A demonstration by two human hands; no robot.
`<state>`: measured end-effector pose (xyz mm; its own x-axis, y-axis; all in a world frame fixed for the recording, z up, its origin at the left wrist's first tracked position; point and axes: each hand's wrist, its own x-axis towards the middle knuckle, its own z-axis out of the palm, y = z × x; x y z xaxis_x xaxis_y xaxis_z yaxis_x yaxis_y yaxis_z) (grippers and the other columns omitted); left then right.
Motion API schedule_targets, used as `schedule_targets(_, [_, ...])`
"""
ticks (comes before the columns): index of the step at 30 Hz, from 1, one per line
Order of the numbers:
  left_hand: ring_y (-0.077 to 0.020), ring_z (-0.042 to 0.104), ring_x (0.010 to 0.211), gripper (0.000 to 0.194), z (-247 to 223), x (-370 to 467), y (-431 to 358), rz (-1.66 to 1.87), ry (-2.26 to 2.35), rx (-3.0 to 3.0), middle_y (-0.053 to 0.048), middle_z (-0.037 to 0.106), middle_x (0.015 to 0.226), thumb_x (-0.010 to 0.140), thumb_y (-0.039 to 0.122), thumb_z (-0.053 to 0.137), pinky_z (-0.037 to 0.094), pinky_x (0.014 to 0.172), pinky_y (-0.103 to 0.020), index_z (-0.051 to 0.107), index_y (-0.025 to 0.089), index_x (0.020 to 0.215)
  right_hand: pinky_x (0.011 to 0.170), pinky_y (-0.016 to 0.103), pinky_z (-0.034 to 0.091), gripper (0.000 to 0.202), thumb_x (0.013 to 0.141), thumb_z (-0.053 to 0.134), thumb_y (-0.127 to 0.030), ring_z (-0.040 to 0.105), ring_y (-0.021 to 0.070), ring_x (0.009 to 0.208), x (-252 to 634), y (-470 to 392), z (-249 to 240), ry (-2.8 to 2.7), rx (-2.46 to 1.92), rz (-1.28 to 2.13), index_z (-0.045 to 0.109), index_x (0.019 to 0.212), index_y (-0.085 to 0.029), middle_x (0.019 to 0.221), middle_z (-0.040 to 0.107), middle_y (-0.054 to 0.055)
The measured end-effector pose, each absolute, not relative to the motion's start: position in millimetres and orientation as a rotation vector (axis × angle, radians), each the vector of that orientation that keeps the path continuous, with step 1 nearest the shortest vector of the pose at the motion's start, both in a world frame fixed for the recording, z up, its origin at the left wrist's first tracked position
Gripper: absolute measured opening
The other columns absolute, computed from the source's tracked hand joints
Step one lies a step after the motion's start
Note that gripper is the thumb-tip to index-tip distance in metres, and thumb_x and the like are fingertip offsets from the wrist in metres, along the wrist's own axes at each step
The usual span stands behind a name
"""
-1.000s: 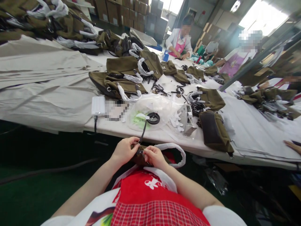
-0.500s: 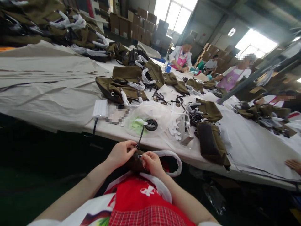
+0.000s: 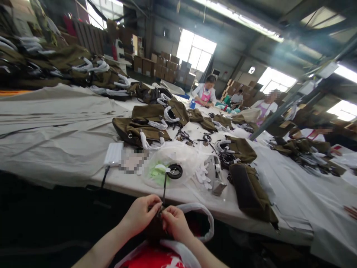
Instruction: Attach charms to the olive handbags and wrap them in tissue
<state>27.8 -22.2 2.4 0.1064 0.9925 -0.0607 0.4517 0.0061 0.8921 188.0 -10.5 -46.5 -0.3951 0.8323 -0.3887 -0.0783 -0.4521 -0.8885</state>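
My left hand [image 3: 142, 213] is closed in a pinch at the lower end of a thin black strap [image 3: 164, 190], which runs up to a black coil [image 3: 174, 171] on the table. Right beside it, my right hand [image 3: 176, 222] pinches at a small metal fitting [image 3: 160, 211]; the fingertips of both hands nearly meet and partly hide it. Under my hands, against my lap, is a dark olive bag [image 3: 154, 229], mostly in shadow. Its handle [image 3: 211, 223], wrapped in white, loops out to the right.
Olive bags [image 3: 145, 130] with white-wrapped handles lie across the white-covered table [image 3: 69, 149]. Near the front edge are a white power bank [image 3: 113, 154] with a cable, a clear plastic bag [image 3: 156, 158], a metal device [image 3: 217, 175] and an upright olive bag [image 3: 251, 191]. People work beyond.
My view has tilted upward, so the table and hands sit lower in the picture. Both hands stay together at the strap's end, with the fingertips closer to each other.
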Motion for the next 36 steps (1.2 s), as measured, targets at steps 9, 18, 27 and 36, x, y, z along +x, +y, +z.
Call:
schedule_targets(9, [-0.0194, 0.068, 0.071, 0.024, -10.6, 24.2, -9.7, 0.838, 1.669, 1.657, -0.003, 0.070, 0.072, 0.090, 0.028, 0.041, 0.047, 0.066, -0.026, 0.060, 0.022, 0.075, 0.054, 0.022, 0.042, 0.043, 0.065, 0.080, -0.043, 0.058, 0.0125, 0.057, 193.1, -11.8, -59.3, -1.094, -1.129, 1.487, 0.062, 0.094, -0.017, 0.067, 0.065, 0.000])
schedule_targets(18, [-0.0210, 0.068, 0.082, 0.026, 11.8, 43.1, -22.5, 1.066, 1.555, 1.870, -0.004, 0.073, 0.085, 0.094, 0.036, 0.042, 0.050, 0.077, -0.031, 0.062, 0.023, 0.085, 0.069, 0.026, 0.053, 0.051, 0.059, 0.087, -0.040, 0.067, 0.0145, 0.074, 221.4, -22.0, -20.5, -1.052, -0.882, 1.792, 0.061, 0.097, -0.019, 0.088, 0.070, 0.003])
schedule_targets(27, [-0.0209, 0.069, 0.076, 0.044, 8.8, 52.5, -27.0, 0.698, 1.292, 1.867, 0.000, 0.072, 0.077, 0.091, 0.031, 0.044, 0.050, 0.075, -0.031, 0.039, 0.014, 0.131, 0.043, 0.021, 0.041, 0.041, 0.086, 0.056, -0.055, 0.052, 0.0089, 0.044, 232.2, -29.5, -25.7, -1.312, -1.114, 1.562, 0.069, 0.096, -0.017, 0.065, 0.063, 0.000])
schedule_targets(36, [-0.0235, 0.070, 0.090, 0.047, 11.7, 59.1, -30.7, 0.472, 1.316, 1.964, -0.007, 0.075, 0.093, 0.087, 0.021, 0.046, 0.049, 0.077, -0.030, 0.044, 0.016, 0.134, 0.050, 0.022, 0.041, 0.032, 0.093, 0.050, -0.038, 0.052, 0.0112, 0.050, 233.1, -33.4, -10.1, -1.758, -1.198, 1.250, 0.075, 0.095, -0.019, 0.063, 0.063, 0.001])
